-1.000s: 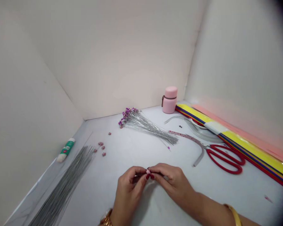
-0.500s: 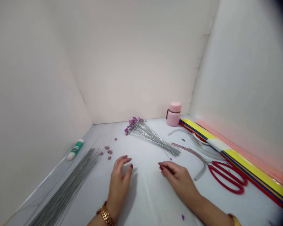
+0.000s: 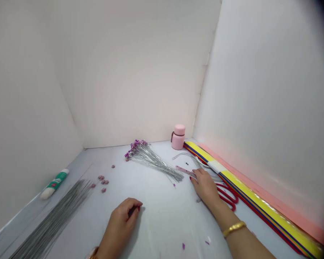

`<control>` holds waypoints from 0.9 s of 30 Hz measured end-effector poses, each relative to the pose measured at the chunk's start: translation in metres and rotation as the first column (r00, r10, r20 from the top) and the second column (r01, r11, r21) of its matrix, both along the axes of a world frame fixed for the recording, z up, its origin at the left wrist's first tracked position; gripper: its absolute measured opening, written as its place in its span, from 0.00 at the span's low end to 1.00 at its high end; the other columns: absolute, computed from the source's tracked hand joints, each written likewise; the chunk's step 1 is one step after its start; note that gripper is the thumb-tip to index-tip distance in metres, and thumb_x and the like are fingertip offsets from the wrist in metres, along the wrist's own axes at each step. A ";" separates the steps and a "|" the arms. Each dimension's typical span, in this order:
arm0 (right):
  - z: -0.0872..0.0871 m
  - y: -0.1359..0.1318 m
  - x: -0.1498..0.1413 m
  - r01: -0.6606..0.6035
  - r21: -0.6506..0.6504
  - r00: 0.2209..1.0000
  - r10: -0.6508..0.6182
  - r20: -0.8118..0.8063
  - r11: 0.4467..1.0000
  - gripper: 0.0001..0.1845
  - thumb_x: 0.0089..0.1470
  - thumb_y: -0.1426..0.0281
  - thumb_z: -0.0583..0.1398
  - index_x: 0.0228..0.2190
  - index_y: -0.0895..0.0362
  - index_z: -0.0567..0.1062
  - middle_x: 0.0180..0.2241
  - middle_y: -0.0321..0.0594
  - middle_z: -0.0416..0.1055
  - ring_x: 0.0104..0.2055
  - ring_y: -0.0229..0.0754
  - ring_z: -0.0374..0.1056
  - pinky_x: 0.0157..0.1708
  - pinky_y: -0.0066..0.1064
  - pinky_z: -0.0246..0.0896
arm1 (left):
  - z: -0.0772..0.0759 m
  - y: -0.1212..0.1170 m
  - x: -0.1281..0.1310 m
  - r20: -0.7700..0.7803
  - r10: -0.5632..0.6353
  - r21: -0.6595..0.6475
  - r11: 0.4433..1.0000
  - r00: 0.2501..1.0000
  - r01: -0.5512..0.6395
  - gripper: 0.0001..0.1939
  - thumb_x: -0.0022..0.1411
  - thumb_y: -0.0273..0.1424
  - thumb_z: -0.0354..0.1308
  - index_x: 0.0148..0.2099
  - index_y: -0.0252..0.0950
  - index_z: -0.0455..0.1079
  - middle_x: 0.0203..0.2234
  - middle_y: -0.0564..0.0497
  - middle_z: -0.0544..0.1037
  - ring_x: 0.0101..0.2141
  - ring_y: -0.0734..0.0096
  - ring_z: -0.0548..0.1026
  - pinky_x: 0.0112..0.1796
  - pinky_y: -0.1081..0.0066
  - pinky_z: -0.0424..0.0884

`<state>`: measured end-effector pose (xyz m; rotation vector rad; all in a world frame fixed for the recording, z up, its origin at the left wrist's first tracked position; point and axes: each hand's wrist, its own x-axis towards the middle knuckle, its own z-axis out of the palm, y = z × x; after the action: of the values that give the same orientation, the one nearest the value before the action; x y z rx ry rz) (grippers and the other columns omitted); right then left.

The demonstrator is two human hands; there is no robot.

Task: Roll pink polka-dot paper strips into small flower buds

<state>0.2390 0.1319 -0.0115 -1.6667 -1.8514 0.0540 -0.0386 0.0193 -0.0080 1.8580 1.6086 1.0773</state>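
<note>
My right hand (image 3: 205, 186) reaches out palm down, fingers stretched, with the fingertips on a pink dotted paper strip (image 3: 184, 170) beside red scissors (image 3: 229, 197). My left hand (image 3: 122, 217) rests on the white table with its fingers curled under; anything in them is hidden. A bundle of silver wires tipped with purple paper flowers (image 3: 151, 162) lies just beyond, between the two hands. Several loose small flowers (image 3: 102, 180) lie to the left of it.
A thick bundle of plain silver wires (image 3: 48, 223) and a green glue stick (image 3: 55, 182) lie at the left. A pink jar (image 3: 178, 136) stands in the far corner. Coloured paper sheets (image 3: 248, 190) run along the right wall. Purple scraps (image 3: 183, 246) lie near me.
My hands, which were pinched together on a tiny flower, have parted. The right hand has moved right and forward to the paper strip; the left hand has curled on the table.
</note>
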 end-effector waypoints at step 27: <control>-0.004 -0.091 -0.102 -0.851 -0.297 0.385 0.131 -0.914 0.433 0.13 0.45 0.63 0.59 0.24 0.60 0.66 0.16 0.32 0.67 0.16 0.30 0.59 0.17 0.20 0.51 | -0.001 -0.011 0.031 0.572 0.120 -0.281 0.958 0.812 0.056 0.12 0.53 0.33 0.55 0.22 0.31 0.67 0.15 0.52 0.71 0.20 0.74 0.67 0.24 0.76 0.60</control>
<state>0.1372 0.0414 -0.0152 -0.9206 -1.5507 1.8575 -0.0077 0.0084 -0.0085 1.1505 1.3331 1.2048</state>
